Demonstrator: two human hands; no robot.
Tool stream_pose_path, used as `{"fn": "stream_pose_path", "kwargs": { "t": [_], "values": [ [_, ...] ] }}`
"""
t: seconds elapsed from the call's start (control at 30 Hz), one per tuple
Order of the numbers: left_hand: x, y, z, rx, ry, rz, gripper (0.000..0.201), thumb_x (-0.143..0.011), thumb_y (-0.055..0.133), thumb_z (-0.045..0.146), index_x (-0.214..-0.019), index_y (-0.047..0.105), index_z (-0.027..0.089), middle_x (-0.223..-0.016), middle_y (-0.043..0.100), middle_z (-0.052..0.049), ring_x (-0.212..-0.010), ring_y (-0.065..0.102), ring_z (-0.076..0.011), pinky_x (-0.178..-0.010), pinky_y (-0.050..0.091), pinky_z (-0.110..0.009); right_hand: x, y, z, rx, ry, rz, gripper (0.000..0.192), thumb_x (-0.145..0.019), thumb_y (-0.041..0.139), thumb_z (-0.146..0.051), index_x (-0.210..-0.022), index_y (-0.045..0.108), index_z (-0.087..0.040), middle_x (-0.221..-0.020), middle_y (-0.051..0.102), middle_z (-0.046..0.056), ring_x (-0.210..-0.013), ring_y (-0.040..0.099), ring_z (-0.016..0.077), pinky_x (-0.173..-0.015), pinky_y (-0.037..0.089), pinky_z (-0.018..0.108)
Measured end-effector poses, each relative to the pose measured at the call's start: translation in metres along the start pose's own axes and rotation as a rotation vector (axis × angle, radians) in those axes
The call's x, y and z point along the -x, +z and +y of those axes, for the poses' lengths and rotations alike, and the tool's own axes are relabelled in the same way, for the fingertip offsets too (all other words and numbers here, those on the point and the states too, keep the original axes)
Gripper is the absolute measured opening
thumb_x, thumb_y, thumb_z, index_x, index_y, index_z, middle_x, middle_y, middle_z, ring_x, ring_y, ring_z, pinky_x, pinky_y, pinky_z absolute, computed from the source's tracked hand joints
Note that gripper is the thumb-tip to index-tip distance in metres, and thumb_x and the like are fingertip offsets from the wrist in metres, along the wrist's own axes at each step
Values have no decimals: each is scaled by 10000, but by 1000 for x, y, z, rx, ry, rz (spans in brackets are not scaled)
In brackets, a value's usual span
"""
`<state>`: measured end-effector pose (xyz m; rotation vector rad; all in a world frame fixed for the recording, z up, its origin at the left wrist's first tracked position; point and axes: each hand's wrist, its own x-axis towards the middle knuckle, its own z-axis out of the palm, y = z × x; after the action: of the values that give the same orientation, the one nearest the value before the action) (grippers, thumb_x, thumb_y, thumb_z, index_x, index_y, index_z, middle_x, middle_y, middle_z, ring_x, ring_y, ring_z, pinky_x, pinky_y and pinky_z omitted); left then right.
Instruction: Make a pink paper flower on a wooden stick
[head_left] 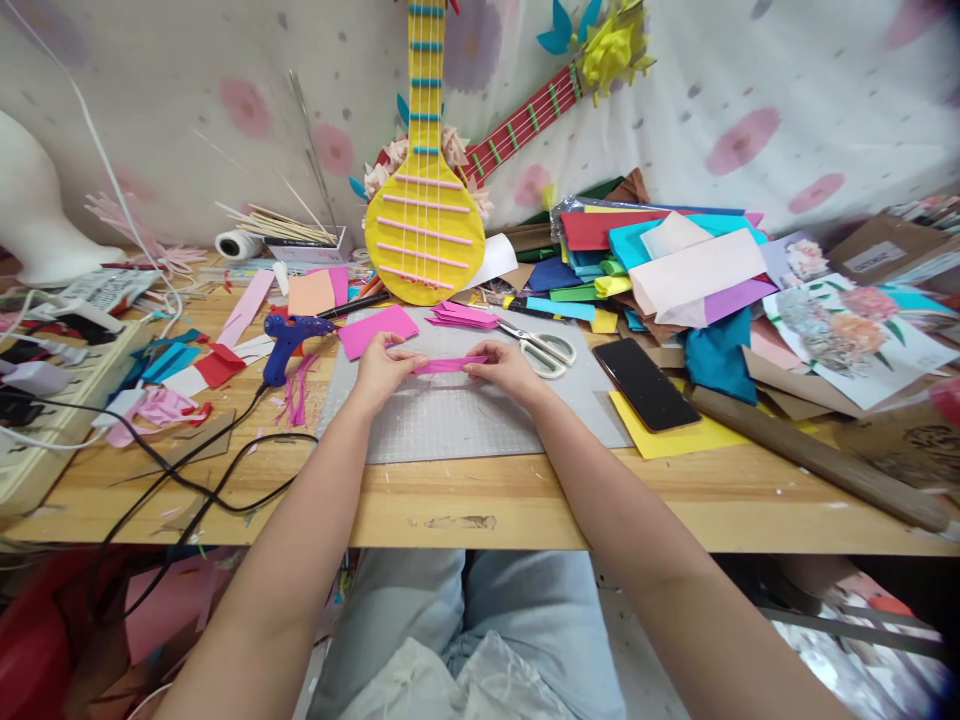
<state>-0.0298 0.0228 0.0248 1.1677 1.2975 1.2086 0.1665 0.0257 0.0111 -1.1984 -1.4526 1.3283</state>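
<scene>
- Pink paper strip (450, 364) spans between your left hand (382, 368) and right hand (504, 370), each pinching one end.
- Fingertips under the strip are hidden.

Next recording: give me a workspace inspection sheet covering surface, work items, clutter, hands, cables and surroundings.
Surface: wooden table with a grey cutting mat at its middle.
Work items: pink paper strip held flat over the mat by both ends.
Clutter: scissors, blue glue gun, black phone on a yellow sheet, heap of coloured paper, paper scraps at left.
Hands: left hand and right hand each pinch one end of the strip.
Cables: black cord loops from the glue gun across the table's left part.
Surroundings: yellow paper lute leaning against a flowered cloth backdrop.
</scene>
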Motion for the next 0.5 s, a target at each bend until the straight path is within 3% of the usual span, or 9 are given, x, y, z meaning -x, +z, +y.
{"fn": "stream_pose_path", "kwargs": {
  "t": [0.27,0.5],
  "values": [
    [4,-7,1,-121,83,-195,535,-540,711,201,-939,354,200,-713,655,15,-627,620,-114,-648,474,-264,3,-3,0,24,-42,-72,190,-592,679,-266,-715,576,-163,-514,549,-47,-507,521,87,-546,416,225],
    [1,-9,0,-149,123,-211,477,-561,675,176,-901,341,200,-654,641,40,-586,600,-95,-607,446,-224,6,-2,-5,47,-39,-98,207,-631,666,-332,-707,596,-153,-532,554,-30,-519,505,85,-537,398,222]
  ]
}}
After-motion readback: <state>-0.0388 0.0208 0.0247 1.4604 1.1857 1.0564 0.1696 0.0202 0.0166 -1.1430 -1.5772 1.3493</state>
